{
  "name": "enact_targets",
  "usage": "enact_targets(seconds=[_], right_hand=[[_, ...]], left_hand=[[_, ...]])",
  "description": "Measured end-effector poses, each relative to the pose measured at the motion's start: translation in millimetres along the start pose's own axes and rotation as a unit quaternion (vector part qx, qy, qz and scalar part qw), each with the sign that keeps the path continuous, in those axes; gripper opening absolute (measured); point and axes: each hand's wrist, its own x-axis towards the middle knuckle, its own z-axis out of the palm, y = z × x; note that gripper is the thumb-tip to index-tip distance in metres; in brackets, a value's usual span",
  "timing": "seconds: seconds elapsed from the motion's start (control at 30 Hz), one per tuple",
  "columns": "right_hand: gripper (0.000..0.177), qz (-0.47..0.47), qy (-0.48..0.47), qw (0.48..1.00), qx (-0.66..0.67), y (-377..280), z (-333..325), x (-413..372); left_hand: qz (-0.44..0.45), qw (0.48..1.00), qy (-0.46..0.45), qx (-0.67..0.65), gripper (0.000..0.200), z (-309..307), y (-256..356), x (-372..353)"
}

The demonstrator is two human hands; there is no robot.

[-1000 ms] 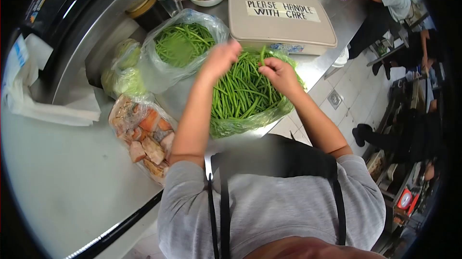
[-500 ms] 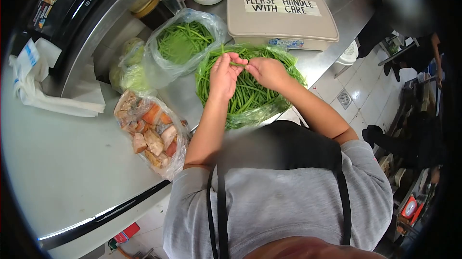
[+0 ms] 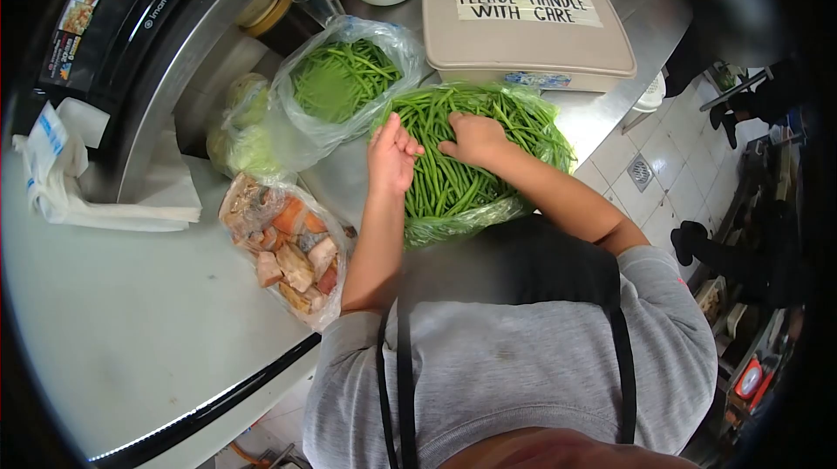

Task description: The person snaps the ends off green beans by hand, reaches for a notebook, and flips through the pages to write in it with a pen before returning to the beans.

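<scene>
At left, bagged chunks [image 3: 295,267] of pale and orange food, just beside the left forearm. Next, a clear bag [image 3: 292,120] with more beans [image 3: 359,68] inside, beyond and slightly left of the left hand [image 3: 394,155]. Left hand at the heap's left edge, palm up, fingers loosely curled; impossible to tell about anything pinched. Then the green beans [image 3: 449,188], heaped in an open bag [image 3: 458,227], directly under the right fingertips; long axes mixed, many below the hands running roughly near to far. Right hand [image 3: 478,139] nearer, touching the heap, back upward, thumb and fingertips pointing left, slightly parted; any pinch impossible to tell. Farther right, beyond the heap, a lidded box [image 3: 527,42].
</scene>
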Motion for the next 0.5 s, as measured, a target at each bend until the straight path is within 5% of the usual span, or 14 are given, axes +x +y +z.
enact_targets(seconds=[0.23,0.33,0.43,0.5], right_hand=[[0.022,-0.093,0.042,0.921,0.375,28.4,1.4,-16.1],[0.020,-0.104,0.115,0.927,0.341,23.4,-8.8,-17.1],[0.020,-0.066,0.113,0.889,0.439,25.0,-6.3,-10.6],[0.014,-0.043,0.091,0.868,0.487,26.9,-4.2,-9.3]], left_hand=[[0.009,0.994,-0.013,0.108,0.022,-3.9,-7.2,-8.2],[0.017,0.963,-0.043,0.264,0.025,5.9,-16.2,-13.0],[0.108,0.935,-0.062,0.333,0.029,12.4,-27.4,-14.2],[0.193,0.866,-0.062,0.456,0.033,10.8,-35.9,-12.2]])
